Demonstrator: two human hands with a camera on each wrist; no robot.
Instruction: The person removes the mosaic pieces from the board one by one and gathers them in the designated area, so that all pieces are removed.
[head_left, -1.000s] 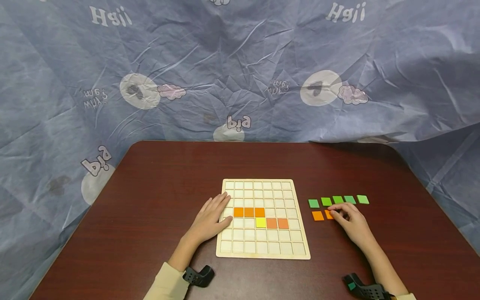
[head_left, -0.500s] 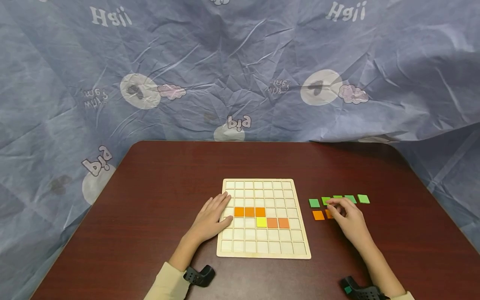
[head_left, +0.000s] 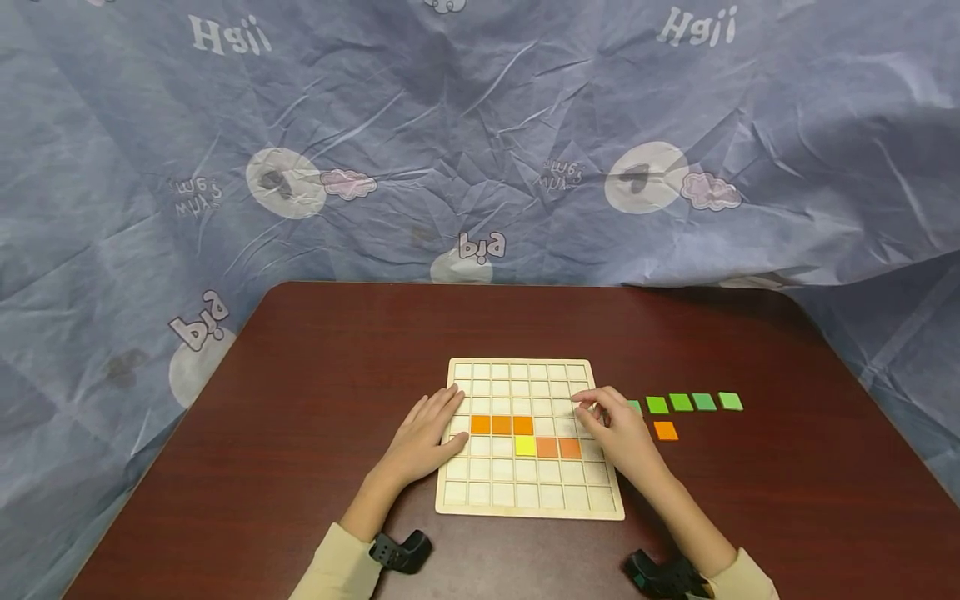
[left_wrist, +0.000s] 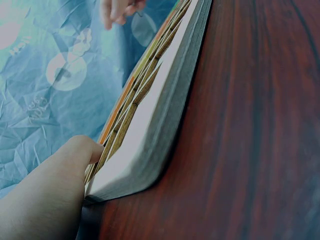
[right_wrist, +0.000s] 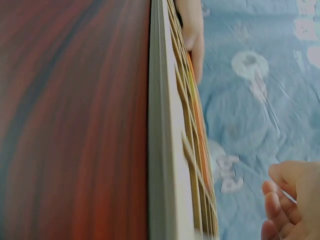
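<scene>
"What's that right grip [head_left: 619, 429] up to?"

"It hangs above the right side of the pale gridded board [head_left: 503, 497], thumb and fingers curled towards each other. I can't tell from here whether a tile is pinched between them"

"And the left grip [head_left: 423, 437]?"

"That one rests on the board's left edge, fingers straight, thumb held apart from them, its tip touching the board"

"What's sitting in the grid?"

"Three orange tiles [head_left: 502, 426] side by side in the fourth row from the far edge. One row nearer the person, right below the last of those, is a yellow tile [head_left: 526, 446], with two salmon tiles [head_left: 558, 448] next to it on the right"

"Any more off the board?"

"Over to the right, five green tiles [head_left: 681, 402] in a line, the leftmost partly covered by the right grip. A loose orange tile [head_left: 665, 431] lies just in front of the line. It's all on a dark reddish-brown worktop [head_left: 337, 375]"

"And further out?"

"Light sleeves [head_left: 341, 562], a black wrist camera [head_left: 401, 552] on each arm, and beyond the worktop a creased blue-grey cloth [head_left: 450, 125] printed with lettering and little pink clouds"
</scene>
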